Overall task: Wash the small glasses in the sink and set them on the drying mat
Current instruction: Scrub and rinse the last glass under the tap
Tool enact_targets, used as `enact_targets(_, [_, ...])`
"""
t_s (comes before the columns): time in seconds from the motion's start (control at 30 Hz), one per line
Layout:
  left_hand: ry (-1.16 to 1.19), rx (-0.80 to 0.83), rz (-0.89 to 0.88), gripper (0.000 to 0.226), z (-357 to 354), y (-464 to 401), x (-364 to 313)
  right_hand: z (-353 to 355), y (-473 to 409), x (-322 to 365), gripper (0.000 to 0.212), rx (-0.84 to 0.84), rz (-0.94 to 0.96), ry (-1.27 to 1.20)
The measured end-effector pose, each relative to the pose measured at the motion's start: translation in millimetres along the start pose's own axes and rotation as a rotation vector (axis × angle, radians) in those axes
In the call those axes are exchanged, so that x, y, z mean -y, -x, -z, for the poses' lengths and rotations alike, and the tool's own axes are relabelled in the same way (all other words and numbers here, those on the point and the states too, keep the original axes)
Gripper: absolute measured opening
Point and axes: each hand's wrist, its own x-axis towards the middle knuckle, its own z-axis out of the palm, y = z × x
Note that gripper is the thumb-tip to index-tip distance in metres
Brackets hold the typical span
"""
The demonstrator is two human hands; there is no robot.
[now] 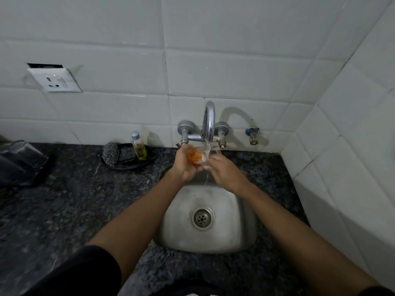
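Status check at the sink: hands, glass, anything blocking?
Left hand grips orange scrubber against small clear glass. Right hand holds the glass under running chrome tap. Steel sink basin below; nothing blocking.

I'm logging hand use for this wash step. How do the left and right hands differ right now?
The left hand grips an orange scrubber, fingers curled; the right hand holds the small glass. The left sits beside the water stream; the right keeps the glass under it. Both are raised over the sink, meeting below the tap.
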Motion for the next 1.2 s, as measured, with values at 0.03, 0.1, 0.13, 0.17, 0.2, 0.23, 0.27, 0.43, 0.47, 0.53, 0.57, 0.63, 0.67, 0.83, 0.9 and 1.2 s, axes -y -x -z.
enact_targets(0.03, [-0.027,0.011,0.023,0.056,0.6,0.6,-0.4,2.6,-2.6,-0.9,0.029,0.044,0.020,0.009])
enact_targets(0.1, [-0.125,-0.017,0.073,0.047,1.1,-0.6,-3.5,5.3,-4.2,-5.0,0.032,0.127,0.084,0.102])
enact_targets(0.13, [-0.156,-0.048,0.078,0.037,0.4,-0.1,-5.2,5.0,-3.7,-8.5,0.032,0.123,0.095,0.110])
enact_targets(0.17, [-0.148,-0.070,0.064,0.030,-0.6,1.2,-6.0,1.0,-2.2,-10.3,0.032,0.111,0.056,0.075])
enact_targets(0.2, [-0.130,-0.083,0.035,0.027,-2.6,3.2,-5.7,-1.9,-0.7,-7.7,0.031,0.090,-0.004,-0.008])
enact_targets(0.23, [-0.099,-0.107,0.002,0.028,-3.7,4.8,-4.2,-3.4,-1.2,-2.5,0.030,0.057,-0.056,-0.080])
enact_targets(0.27, [-0.074,-0.113,-0.011,0.032,-3.1,4.5,-1.1,-5.2,-2.8,1.2,0.029,0.051,-0.094,-0.150])
enact_targets(0.43, [-0.196,-0.099,0.072,0.040,-4.2,6.0,-5.9,6.4,-15.5,-1.9,0.033,0.205,-0.053,0.101])
enact_targets(0.47, [-0.191,-0.100,0.052,0.034,-6.2,7.2,-8.5,6.5,-15.5,-4.8,0.034,0.212,-0.081,0.104])
enact_targets(0.53, [-0.129,-0.106,-0.019,0.026,-7.3,7.2,-10.0,2.9,-14.9,-0.8,0.029,0.128,-0.125,-0.053])
enact_targets(0.57, [-0.089,-0.111,-0.040,0.025,-7.4,8.5,-10.1,0.6,-14.7,1.8,0.027,0.070,-0.148,-0.154])
enact_targets(0.63, [-0.095,-0.106,-0.030,0.035,-6.6,9.5,-9.0,1.4,-18.1,6.3,0.027,0.047,-0.157,-0.178])
enact_targets(0.67, [-0.132,-0.091,0.003,0.039,-6.9,9.4,-9.1,2.6,-19.6,5.9,0.027,0.051,-0.154,-0.136])
enact_targets(0.83, [-0.173,-0.078,0.010,0.027,-11.4,12.7,-17.8,1.1,-17.2,4.5,0.032,0.127,-0.176,-0.129])
enact_targets(0.9, [-0.116,-0.102,0.005,0.024,-6.9,10.5,-15.5,2.5,-19.0,12.9,0.030,0.107,-0.165,-0.210])
enact_targets(1.2, [-0.081,-0.082,0.021,0.033,-9.9,9.4,-18.7,3.1,-19.3,11.7,0.033,0.133,-0.162,-0.193])
